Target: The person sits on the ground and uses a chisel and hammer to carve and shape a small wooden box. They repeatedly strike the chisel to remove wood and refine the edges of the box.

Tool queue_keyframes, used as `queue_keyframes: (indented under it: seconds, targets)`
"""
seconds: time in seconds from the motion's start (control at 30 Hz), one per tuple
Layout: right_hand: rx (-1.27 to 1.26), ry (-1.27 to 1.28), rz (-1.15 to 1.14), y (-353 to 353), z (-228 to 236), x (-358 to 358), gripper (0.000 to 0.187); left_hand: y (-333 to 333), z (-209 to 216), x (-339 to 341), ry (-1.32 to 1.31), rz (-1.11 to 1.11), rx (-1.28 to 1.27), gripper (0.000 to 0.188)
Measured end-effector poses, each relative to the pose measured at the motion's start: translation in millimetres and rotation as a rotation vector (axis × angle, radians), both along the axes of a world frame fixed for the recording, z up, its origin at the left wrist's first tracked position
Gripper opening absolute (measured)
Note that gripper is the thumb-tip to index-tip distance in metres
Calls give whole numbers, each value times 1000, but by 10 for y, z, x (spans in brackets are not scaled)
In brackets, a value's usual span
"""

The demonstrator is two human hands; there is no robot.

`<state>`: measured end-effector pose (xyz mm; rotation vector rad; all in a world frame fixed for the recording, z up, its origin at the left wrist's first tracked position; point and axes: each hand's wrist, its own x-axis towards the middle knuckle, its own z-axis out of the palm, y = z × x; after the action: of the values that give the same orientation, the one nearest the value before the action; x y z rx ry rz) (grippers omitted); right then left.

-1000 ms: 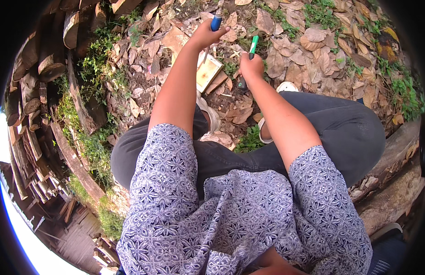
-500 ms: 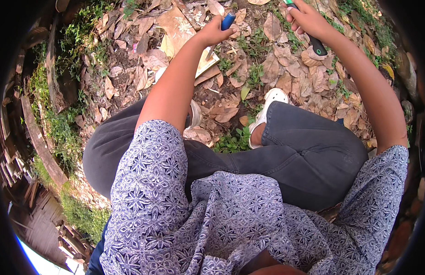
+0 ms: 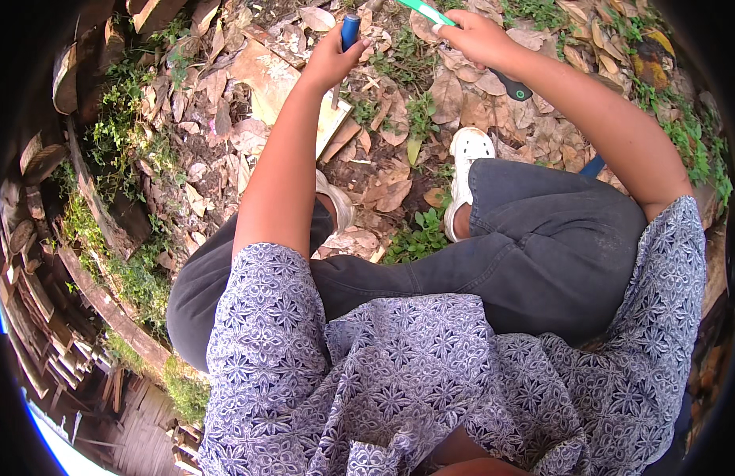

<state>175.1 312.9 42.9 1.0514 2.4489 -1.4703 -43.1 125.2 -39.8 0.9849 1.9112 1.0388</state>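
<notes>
My left hand [image 3: 329, 59] is closed around a blue-handled tool [image 3: 350, 30], held upright with its thin shaft down on a pale wooden board [image 3: 268, 79] lying among dry leaves. My right hand [image 3: 469, 36] is raised at the top of the view, apart from the left hand. It grips a long tool with a green handle [image 3: 421, 11] whose black butt end [image 3: 512, 84] sticks out below the wrist. The tool's head is out of view. I sit with dark trousers [image 3: 534, 254] and white shoes [image 3: 466, 159] either side of the board.
Dry leaves and small green weeds [image 3: 419, 238] cover the ground ahead. Stacked wood offcuts and planks [image 3: 42, 262] line the left side. A second white shoe [image 3: 339, 202] shows under my left arm.
My right hand has swung up and to the right, away from the left hand, carrying the green-handled tool. The left hand keeps the blue-handled tool on the board. The view has shifted.
</notes>
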Motion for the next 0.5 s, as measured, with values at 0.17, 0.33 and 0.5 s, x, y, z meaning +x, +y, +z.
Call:
queue_keyframes:
  seconds: [0.17, 0.33, 0.5]
  targets:
    - [-24, -30, 37, 69, -164, 17, 40, -36, 20, 54, 7, 5, 25, 33]
    - [-57, 41, 55, 38, -191, 37, 39, -52, -41, 39, 1, -10, -15, 32]
    - [26, 77, -152, 49, 60, -93, 21, 55, -231, 135, 137, -21, 11, 39]
